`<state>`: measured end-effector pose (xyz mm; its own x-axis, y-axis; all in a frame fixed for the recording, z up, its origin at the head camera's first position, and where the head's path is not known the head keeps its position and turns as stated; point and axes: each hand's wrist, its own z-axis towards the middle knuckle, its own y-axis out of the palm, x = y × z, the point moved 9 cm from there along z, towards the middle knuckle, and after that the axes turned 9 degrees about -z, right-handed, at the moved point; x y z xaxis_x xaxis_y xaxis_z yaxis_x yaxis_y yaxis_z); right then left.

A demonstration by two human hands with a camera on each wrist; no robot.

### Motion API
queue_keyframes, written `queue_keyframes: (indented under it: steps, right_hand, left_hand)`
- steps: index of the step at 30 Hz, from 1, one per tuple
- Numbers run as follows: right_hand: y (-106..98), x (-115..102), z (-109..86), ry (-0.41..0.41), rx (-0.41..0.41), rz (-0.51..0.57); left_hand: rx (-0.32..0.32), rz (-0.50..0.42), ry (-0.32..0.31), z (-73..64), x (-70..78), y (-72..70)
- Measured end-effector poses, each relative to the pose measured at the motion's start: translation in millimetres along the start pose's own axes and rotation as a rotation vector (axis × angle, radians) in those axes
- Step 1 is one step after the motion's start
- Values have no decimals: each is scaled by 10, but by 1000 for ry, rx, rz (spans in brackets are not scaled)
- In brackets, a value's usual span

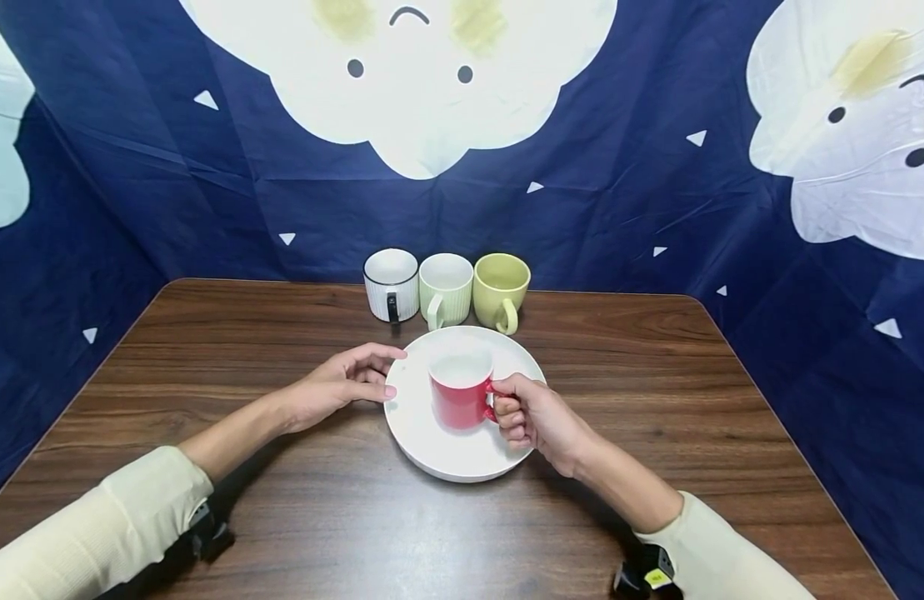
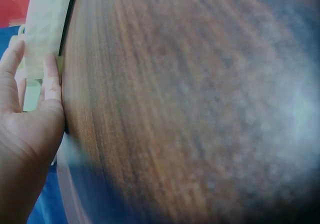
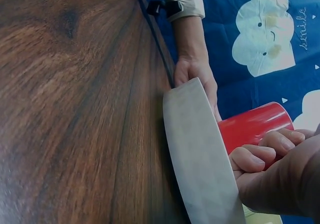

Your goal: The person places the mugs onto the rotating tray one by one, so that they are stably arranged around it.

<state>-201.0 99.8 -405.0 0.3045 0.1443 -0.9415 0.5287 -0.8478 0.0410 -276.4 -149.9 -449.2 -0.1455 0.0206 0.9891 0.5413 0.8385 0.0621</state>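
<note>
Right hand (image 1: 540, 421) grips a glossy red mug with a white interior (image 1: 459, 407) at a round, white, raised-rim plate (image 1: 417, 433)

The red mug is upright inside the plate's rim, near the middle, its handle turned toward the right hand. That hand's fingers are curled around the handle, with the thumb on top. The left hand (image 1: 342, 382) is at the plate's left edge, its thumb and fingers spread apart, with the tips at the rim; it is not closed around anything.

Just beyond the plate, three mugs stand upright in a close row: a white ribbed mug with black rim and handle (image 1: 392, 287), a pale green ribbed mug (image 1: 454, 307) and a smooth yellow-green mug (image 1: 495, 292). Their handles face the person. Everything stands on a dark brown wood-grain table (image 1: 297, 517), backed by a navy cloth printed with white clouds (image 1: 169, 192). Both arms wear pale sleeves (image 1: 132, 500).
</note>
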Motion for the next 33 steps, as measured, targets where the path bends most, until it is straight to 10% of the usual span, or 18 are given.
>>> queue_keyframes:
  steps: [21, 33]
  right_hand:
    - [112, 37, 59, 46, -80, -68]
    - [80, -85, 33, -46, -96, -434]
  left_hand:
    - [9, 4, -19, 7, -6, 20]
    - [9, 4, -15, -9, 7, 4]
